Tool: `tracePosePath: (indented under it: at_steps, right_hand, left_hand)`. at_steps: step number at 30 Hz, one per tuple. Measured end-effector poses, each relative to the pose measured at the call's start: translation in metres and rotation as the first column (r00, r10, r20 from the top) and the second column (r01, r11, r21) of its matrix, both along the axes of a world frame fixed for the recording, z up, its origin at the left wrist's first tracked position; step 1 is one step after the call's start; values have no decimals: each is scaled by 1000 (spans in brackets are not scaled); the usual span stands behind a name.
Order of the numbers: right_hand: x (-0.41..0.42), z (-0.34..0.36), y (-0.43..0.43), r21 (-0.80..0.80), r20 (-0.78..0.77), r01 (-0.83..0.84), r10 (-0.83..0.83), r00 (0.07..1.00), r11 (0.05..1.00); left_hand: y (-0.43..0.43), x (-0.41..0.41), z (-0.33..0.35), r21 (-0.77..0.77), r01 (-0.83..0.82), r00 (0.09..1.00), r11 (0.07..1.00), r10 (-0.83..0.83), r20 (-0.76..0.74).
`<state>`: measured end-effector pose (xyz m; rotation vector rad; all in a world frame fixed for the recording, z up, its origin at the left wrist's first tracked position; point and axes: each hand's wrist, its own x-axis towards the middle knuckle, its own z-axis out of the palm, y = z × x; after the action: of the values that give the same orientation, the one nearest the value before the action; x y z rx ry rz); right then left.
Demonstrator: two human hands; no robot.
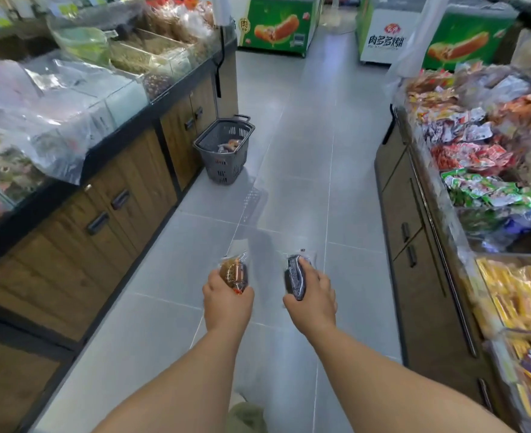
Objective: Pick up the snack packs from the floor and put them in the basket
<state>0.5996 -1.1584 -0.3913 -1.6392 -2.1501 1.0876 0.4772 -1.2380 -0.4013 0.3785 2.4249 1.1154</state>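
- Both packs should be carried to the basket, which is seen well ahead of the fingers and a little to their left, on the floor beside the wooden cupboard.
- The packs should be held tight until they are right over the open top, then let go gently, not thrown.
- A brown snack pack is gripped by the left hand; the fingers are curled round it, and most of it sticks out ahead of them.
- A dark snack pack is gripped by the right hand, with one finger laid on top.
- Some packs are already seen inside the basket.
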Motion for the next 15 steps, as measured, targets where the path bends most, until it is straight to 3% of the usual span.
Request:
tracePosePath:
  at_steps: [6, 15]
  right_hand:
    - [-88, 16, 54, 9, -50, 47, -46, 998, 999]
    - [-167, 1, 119, -26, 6, 36, -36, 999, 999]
  left_hand:
    - [58, -82, 17, -8, 96, 993, 995, -96, -62]
    - [119, -174, 5, -43, 51, 999, 998, -51, -1]
